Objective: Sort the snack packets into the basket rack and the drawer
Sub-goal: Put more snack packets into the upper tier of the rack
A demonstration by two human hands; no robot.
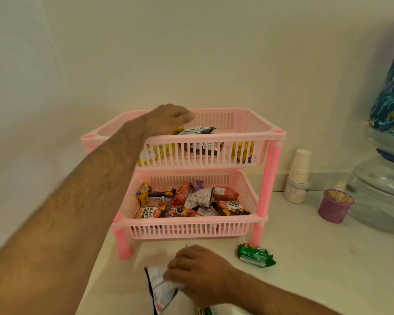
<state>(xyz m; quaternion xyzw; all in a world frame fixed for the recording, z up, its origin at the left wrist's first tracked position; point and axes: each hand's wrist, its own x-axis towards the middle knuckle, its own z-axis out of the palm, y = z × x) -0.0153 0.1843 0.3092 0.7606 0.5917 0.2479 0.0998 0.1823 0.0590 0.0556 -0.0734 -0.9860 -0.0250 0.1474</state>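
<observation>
Two packets at least were left on the tabletop (pixel 316 264): the right hand (pixel 198 271) was pinching a silver-and-black packet (pixel 160 286) at the near edge, and a green packet (pixel 255 255) lay loose by the rack's front right leg. Farther back, the pink basket rack (pixel 271 164) had its lower tier nearly full and a few packets up top. Left hand (pixel 171 118) sat curled over the top tier; can't tell if it held anything. Drawer not visible. Mostly done, I'd say.
</observation>
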